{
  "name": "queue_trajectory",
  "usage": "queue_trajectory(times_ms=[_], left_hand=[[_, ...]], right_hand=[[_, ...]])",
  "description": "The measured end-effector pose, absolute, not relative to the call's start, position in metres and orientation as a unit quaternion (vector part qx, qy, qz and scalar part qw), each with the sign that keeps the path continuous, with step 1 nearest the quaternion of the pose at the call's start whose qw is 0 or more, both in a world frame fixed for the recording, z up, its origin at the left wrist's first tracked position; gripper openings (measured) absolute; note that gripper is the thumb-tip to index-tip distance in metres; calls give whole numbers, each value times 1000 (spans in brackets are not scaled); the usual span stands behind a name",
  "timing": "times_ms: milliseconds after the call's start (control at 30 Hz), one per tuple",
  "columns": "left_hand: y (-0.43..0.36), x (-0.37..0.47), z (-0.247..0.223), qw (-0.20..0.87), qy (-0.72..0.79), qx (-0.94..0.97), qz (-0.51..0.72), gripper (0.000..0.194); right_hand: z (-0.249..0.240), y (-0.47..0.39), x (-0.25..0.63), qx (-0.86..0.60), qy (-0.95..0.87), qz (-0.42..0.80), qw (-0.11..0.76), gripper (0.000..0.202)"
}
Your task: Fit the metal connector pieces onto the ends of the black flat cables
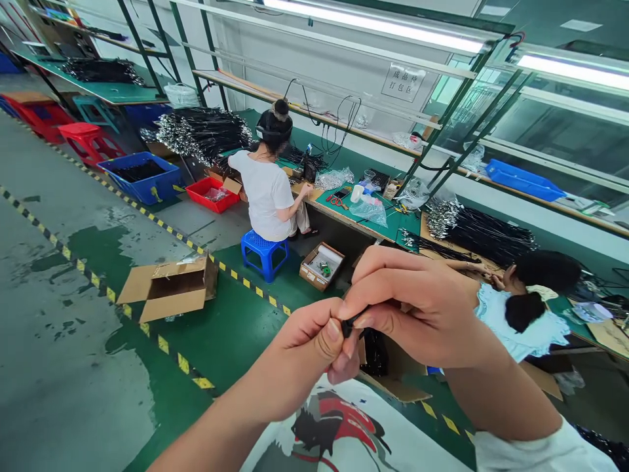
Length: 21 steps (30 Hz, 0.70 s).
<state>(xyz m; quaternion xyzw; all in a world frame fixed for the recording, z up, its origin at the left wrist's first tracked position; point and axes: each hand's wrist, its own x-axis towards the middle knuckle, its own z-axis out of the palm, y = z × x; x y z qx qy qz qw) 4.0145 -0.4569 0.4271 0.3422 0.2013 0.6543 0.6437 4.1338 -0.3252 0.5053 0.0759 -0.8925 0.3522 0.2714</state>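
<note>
A small black piece point(348, 325), perhaps the end of a cable, is pinched between both hands in front of my chest; its exact kind is hidden by the fingers. My left hand point(314, 344) grips it from below with the thumb on top. From the right, my right hand point(413, 305) holds the same piece between thumb and fingertips. Below and behind the hands stands an open cardboard box point(398, 387) with black cables point(376, 354) in it.
A person in white point(268, 190) sits on a blue stool point(265, 254) at the green workbench point(388, 219). Another person point(523, 314) works at the right. Cable bundles point(484, 229) lie on the bench. An open carton point(177, 288), red bin point(209, 196) and blue bin point(147, 187) stand on the floor.
</note>
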Motion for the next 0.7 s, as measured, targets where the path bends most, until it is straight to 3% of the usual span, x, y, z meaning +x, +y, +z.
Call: queue_trajectory(times_ms=[433,500,633,700], left_hand=[[-474,4015,433,609,250,371,655,33],[-479,4013,433,500,344,432,667,34],[-488,4008,436,133,486,565,654,16],[-492,4005,438,38,505,594,625,11]], right_hand=[[506,-335,4132,97,-885,370,266,12],[506,-335,4132,99,-884,372,267,12],[508,-336,4131,102,-881,369,277,13],[510,-337,4131,105,-881,366,279,13]])
